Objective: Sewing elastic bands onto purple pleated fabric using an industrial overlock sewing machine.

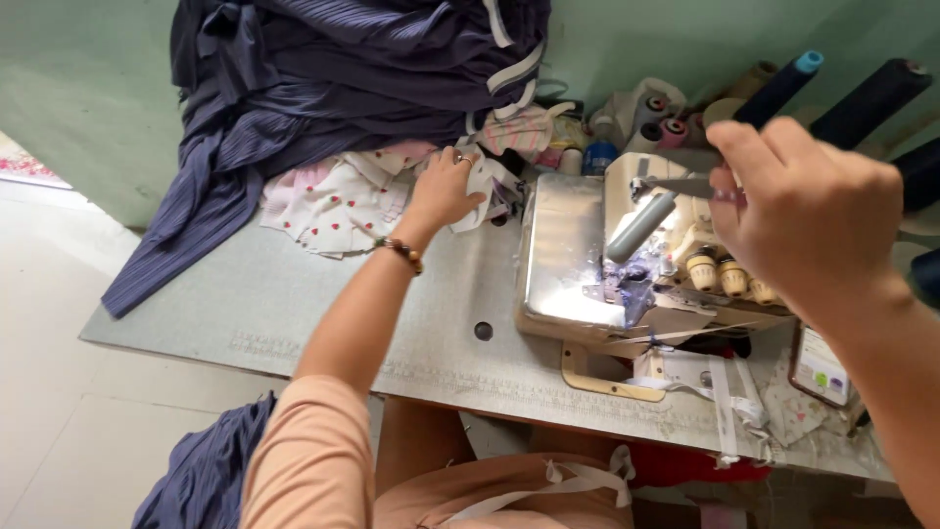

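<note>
Your right hand point(813, 220) is raised closest to the lens, fingers curled with the thumb and forefinger pinched over the top of the overlock sewing machine point(627, 264); it seems to have hold of a thin metal bar or thread guide there, though the blur makes it hard to be sure what sits in that grip. Below it, at the near edge of the tabletop point(294, 313), loose white strips point(725, 392) and scraps lie by the machine's base, and a phone point(821, 367) rests just to the right. No fabric lies on the machine's shiny plate under the needle area, so judging by that, no seam is being run at this moment and the next piece is not yet loaded. Farther out, your left hand point(446, 191), with a beaded bracelet at the wrist, is closed on a bit of white cloth at the edge of the pile of white fabric printed with small red shapes point(333, 201), which lies left of the machine. Behind that, a big heap of dark blue pleated fabric point(333, 78) is stacked against the green wall, and thread cones point(783, 83) stand behind the machine.
</note>
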